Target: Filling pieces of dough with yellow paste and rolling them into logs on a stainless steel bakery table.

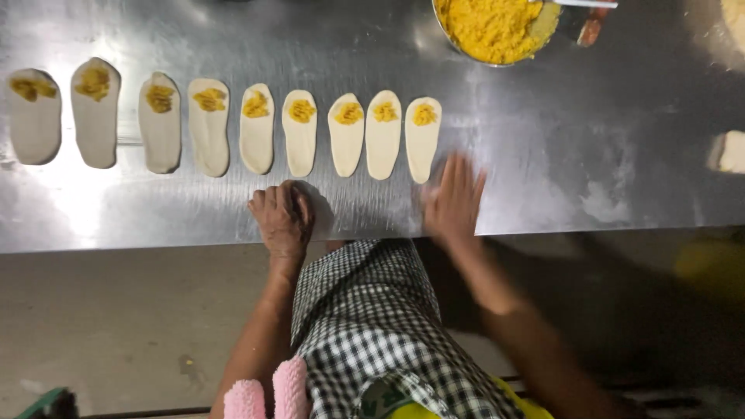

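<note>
Your left hand [283, 217] rests knuckles-up on the steel table [543, 140], near its front edge, fingers curled under; whether it holds anything you cannot tell from this view. Your right hand [454, 200] is flat and spread, fingers apart, motion-blurred, gripping nothing, just below and right of the last dough piece [423, 138]. The two hands are well apart, with bare steel between them. Nine oval dough pieces lie in a row across the table, long axes pointing away from you, each with a dab of yellow filling [424, 115] at its far end. The pieces at the left end, such as the first one [34, 116], are larger and spaced wider; the ones toward the right sit nearly touching. The left hand is below the sixth piece [299, 132], close to it but apart. A metal bowl [452, 35] of yellow filling stands at the far edge, right of centre, partly cut off by the frame, with a utensil [582, 4] laid across its rim. A pale lump [729, 151] sits at the right edge of the table, cut off. A checked apron [365, 310] covers your front below the table edge, pink slippers [268, 396] on the floor by it.
</note>
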